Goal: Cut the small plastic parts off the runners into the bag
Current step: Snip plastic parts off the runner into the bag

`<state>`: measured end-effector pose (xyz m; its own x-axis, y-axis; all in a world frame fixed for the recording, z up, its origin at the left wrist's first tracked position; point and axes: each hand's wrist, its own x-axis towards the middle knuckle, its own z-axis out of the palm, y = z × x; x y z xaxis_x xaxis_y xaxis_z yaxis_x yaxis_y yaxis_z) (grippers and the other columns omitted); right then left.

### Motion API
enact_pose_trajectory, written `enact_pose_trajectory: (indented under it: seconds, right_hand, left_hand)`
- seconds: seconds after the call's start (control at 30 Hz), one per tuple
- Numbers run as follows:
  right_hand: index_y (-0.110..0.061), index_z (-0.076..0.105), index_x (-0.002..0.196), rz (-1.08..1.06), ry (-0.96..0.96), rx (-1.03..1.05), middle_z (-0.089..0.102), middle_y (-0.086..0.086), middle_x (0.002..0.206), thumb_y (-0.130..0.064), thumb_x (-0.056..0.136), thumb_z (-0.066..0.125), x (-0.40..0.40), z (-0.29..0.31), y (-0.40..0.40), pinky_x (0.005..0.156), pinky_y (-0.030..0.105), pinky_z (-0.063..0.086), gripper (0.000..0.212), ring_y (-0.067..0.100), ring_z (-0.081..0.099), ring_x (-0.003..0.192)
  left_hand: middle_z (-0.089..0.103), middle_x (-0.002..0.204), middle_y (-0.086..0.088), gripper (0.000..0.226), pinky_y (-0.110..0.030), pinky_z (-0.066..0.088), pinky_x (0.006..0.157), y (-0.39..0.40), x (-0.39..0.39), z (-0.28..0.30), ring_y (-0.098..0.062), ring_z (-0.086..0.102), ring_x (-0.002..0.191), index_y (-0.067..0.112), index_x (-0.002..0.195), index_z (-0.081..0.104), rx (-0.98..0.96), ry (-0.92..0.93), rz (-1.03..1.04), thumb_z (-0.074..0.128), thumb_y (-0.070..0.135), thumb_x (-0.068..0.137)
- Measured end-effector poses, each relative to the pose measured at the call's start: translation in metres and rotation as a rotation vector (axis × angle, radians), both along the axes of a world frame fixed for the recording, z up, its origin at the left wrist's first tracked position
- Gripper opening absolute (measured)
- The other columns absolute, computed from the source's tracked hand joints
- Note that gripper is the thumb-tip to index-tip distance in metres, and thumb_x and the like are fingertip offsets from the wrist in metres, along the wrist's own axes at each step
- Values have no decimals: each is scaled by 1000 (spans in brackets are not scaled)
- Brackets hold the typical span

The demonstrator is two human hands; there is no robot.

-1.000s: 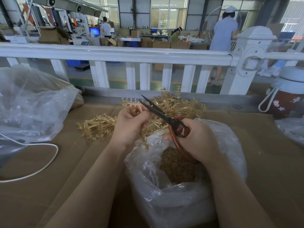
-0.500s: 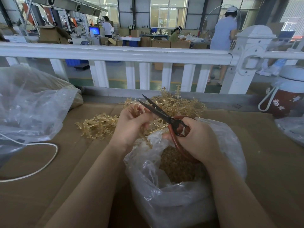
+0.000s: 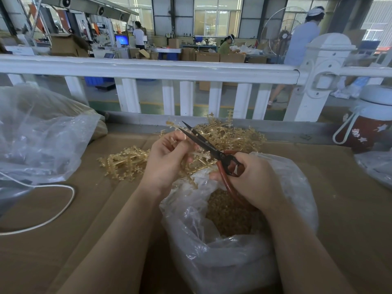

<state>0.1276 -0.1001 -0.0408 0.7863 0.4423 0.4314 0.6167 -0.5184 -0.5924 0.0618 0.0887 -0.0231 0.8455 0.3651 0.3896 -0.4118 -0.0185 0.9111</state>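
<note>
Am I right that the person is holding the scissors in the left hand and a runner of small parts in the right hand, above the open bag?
Not quite: the hands are swapped. In the head view the right hand grips the red-handled scissors, and the left hand holds the runner of small parts. The rest holds: both work above the open bag.

Black-bladed scissors with red-brown loop handles (image 3: 214, 148); translucent amber plastic runners (image 3: 231, 135); clear plastic bag (image 3: 212, 257); brown cardboard tabletop (image 3: 350, 209); white railing (image 3: 148, 70).
</note>
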Motion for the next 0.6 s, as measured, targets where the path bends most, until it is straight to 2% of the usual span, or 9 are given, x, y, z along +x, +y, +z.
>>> enact_pose_trajectory:
  seconds: [0.23,0.4,0.6]
  right_hand:
    - [-39,59,78,-16,3,-21,58,-41,86,-90,60,63,0,1,1,54,15,34,55,-11,57,80]
    - [-44,54,78,-5,7,-12,54,-45,92,-94,58,55,-1,1,2,55,15,34,53,-15,54,86]
    - [-43,58,82,0,35,-5,57,-43,94,-94,58,57,1,0,2,57,18,38,57,-14,55,87]
  left_hand:
    - [69,74,2,8,-22,40,50,-3,2,-3,-10,50,53,-1,93,63,48,-6,-12,56,3,97]
    - [65,74,1,16,-18,42,54,-8,3,-3,-12,48,56,9,87,64,51,-38,-50,56,-1,96]
    - [65,70,8,25,-14,42,53,-11,1,0,-7,51,56,11,84,63,51,-48,-56,51,-7,96]
